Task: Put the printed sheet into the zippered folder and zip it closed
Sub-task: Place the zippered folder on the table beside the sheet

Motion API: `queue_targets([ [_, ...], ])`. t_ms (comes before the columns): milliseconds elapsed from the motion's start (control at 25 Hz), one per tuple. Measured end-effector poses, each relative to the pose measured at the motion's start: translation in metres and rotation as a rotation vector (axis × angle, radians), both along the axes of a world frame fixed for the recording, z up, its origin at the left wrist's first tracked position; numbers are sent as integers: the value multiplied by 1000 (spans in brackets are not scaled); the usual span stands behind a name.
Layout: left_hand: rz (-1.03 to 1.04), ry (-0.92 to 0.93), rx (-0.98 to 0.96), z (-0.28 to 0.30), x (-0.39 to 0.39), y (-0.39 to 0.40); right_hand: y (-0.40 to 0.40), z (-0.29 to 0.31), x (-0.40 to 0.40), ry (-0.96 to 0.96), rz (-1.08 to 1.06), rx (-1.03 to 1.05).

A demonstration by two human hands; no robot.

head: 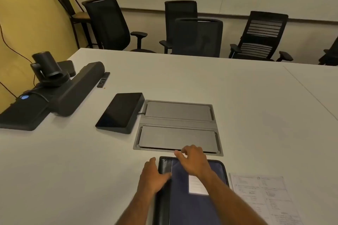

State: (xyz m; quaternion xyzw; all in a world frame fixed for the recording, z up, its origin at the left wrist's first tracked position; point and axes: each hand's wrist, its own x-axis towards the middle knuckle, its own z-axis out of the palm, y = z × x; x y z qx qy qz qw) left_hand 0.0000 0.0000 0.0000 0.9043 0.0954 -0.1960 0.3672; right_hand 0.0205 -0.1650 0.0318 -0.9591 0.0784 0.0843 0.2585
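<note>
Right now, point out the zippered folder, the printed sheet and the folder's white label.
zippered folder (184,204), head view, on its navy front cover.
printed sheet (265,199), head view, on the middle of the page, right of the folder.
white label (196,186), head view, on its visible centre.

Navy blue zippered fabric folder with black spine and white label, white printed paper sheet, white surface, yellow wall
</note>
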Motion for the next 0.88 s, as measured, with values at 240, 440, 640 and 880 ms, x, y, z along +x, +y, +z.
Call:
queue_targets([
  [240,-7,39,-11,-20,31,-3,13,-13,41,247,21,96],
  [440,-17,60,-36,-27,48,-3,25,-32,57,396,71,93],
  [640,-15,82,-36,-30,57,0,29,-43,68,426,123,136],
  [880,-59,85,-29,-31,59,0,24,-44,79,489,30,49],
])
